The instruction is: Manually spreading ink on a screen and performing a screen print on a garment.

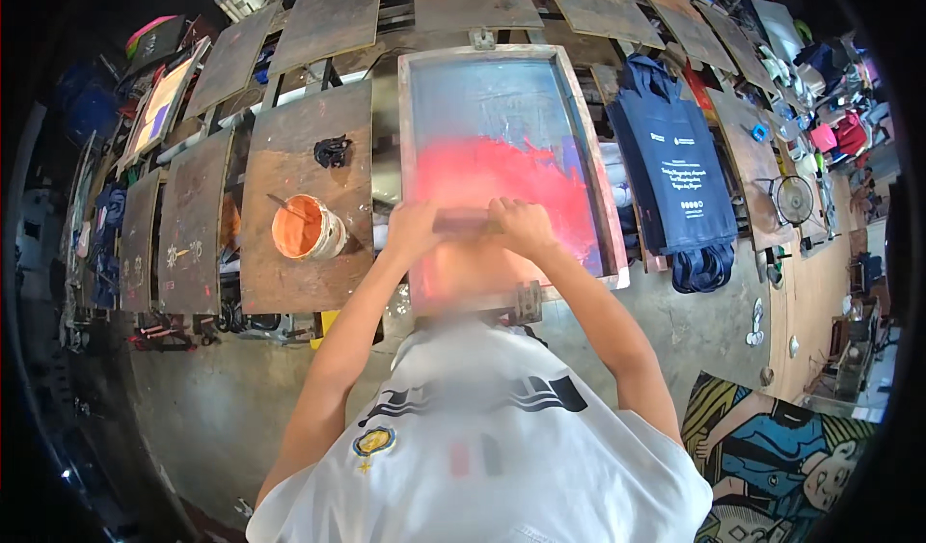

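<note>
Both my hands grip a squeegee (461, 222), its bar lying crosswise over the near half of a screen printing frame (584, 138). My left hand (412, 229) is closed around its left end, and my right hand (522, 227) around the right end. Wet reddish-pink ink (482, 167) covers the mesh beyond the squeegee, while the far part of the mesh (492, 90) looks blue. A blurred patch hides the squeegee's lower edge and the mesh nearest me. Clamps hold the frame's near and far edges.
Left of the frame, a bucket of orange ink (307, 230) with a stick in it stands on a wooden board (270, 287), near a crumpled black rag (333, 151). Blue tote bags (675, 176) lie on the right. More boards ring the back, and a fan (794, 200) stands far right.
</note>
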Action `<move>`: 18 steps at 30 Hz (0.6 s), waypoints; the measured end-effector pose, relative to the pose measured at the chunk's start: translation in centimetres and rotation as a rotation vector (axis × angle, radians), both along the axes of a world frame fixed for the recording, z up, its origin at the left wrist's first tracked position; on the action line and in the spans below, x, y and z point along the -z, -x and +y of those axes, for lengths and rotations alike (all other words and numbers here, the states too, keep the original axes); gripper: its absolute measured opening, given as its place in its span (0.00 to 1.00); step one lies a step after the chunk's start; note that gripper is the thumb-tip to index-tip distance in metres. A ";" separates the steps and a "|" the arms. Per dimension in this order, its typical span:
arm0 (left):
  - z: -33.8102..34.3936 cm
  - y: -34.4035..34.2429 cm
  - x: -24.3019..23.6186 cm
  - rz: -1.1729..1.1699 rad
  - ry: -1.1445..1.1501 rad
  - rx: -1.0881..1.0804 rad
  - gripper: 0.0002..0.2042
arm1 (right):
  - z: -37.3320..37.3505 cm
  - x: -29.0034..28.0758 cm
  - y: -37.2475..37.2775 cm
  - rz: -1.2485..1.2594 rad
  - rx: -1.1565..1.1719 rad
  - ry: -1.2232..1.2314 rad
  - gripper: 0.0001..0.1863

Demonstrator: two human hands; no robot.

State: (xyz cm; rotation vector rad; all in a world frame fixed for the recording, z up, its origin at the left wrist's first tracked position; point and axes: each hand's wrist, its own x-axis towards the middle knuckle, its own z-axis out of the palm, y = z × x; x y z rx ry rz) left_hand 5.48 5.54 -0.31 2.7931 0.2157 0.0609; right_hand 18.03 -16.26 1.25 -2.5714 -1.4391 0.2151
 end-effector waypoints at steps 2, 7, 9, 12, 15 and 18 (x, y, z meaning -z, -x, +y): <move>-0.1 0.7 0.1 0.031 0.041 0.057 0.34 | -0.6 0.2 -0.2 -0.009 -0.061 0.010 0.27; -1.3 2.8 1.9 -0.038 0.046 -0.015 0.34 | -0.8 1.8 -0.8 -0.021 -0.155 -0.027 0.17; -1.5 1.6 0.3 -0.111 0.023 -0.053 0.30 | -0.3 1.3 -0.9 -0.094 -0.086 -0.193 0.16; -2.1 0.6 -2.5 -0.038 0.015 -0.096 0.27 | 0.5 0.6 -1.9 -0.077 -0.068 -0.060 0.33; -1.6 2.0 -1.8 0.115 0.046 -0.029 0.30 | -0.7 -1.2 -1.1 0.073 -0.140 0.071 0.32; -1.9 3.7 -0.3 0.142 0.077 0.000 0.35 | -1.2 0.6 0.6 0.108 -0.167 0.059 0.31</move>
